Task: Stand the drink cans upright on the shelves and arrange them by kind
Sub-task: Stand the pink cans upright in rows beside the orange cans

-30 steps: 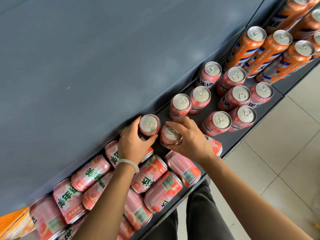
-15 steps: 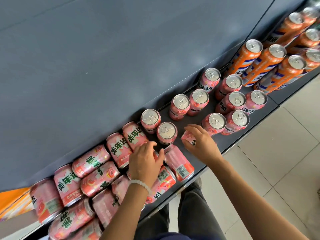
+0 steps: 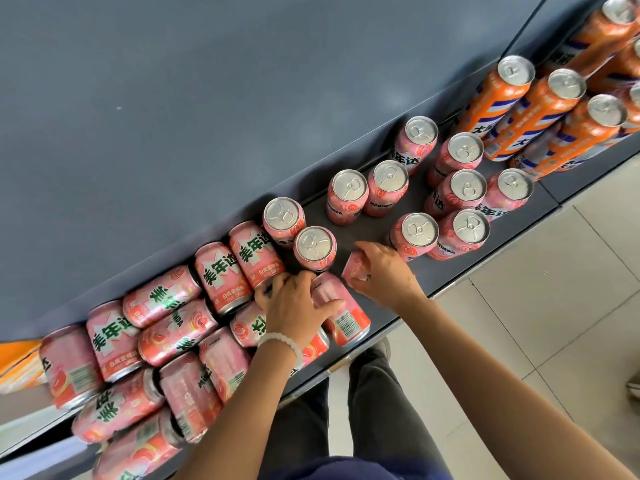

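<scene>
Head view, looking down on a dark grey shelf. Left hand lies palm-down on a heap of toppled pink cans, fingers curled over one lying can; that can's long axis runs flat along the shelf, barcode end toward the shelf's front edge. Right hand grips a second pink can, fingers wrapped round its body; the can is tilted, one end pointing up-left toward the back panel, just in front of the nearest upright can. Upright pink cans stand lids-up in loose pairs on the shelf's right part, long axes vertical. Tall orange cans stand upright on the neighbouring shelf section to the right. Toppled cans lie at mixed angles, some stacked on others.
</scene>
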